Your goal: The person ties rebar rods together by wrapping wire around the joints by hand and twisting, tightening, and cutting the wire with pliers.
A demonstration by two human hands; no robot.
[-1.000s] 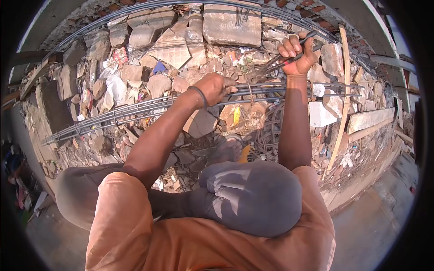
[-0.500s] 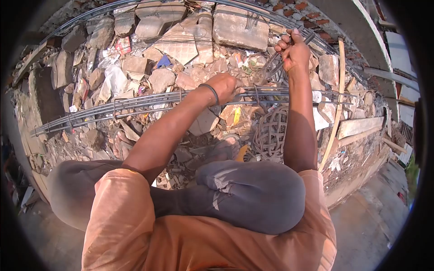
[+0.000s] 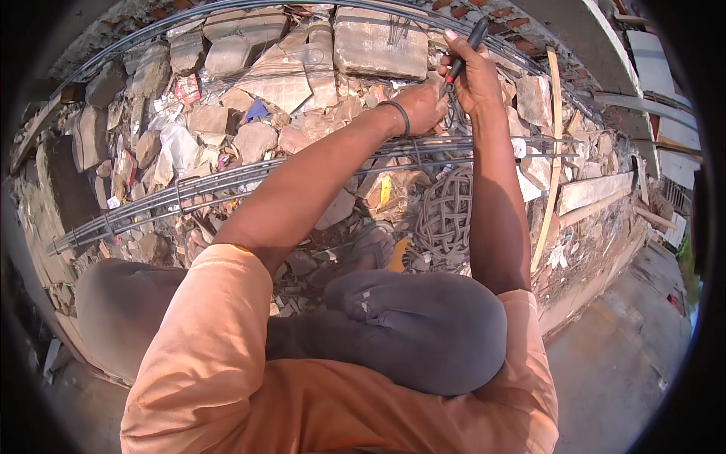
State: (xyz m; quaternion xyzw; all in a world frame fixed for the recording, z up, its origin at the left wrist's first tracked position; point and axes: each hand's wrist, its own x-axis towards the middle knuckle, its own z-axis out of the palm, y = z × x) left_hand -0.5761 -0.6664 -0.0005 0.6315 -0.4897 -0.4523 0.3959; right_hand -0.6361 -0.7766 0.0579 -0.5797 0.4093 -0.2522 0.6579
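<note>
My right hand (image 3: 473,72) is closed around a hand tool (image 3: 478,34) with a black handle and a red band. The tool's lower end points down to my left hand (image 3: 423,108). That hand has its fingers pinched together just above a bundle of steel rebar (image 3: 144,213); whatever is between them is hidden. The bars run across in front of me, with thin bent steel loops (image 3: 180,195) around them. A black band circles my left wrist.
Broken concrete, tile and brick rubble surrounds the bars, including a large block (image 3: 380,44). A grey interlaced, basket-like thing (image 3: 446,212) lies below my right hand. A long wooden strip (image 3: 556,151) stands to the right, near white boards (image 3: 596,193).
My left hand has moved right and up, off the bars, to meet the tool. My right hand has shifted slightly left and turned, so the black-and-red handle shows. The view has shifted slightly.
</note>
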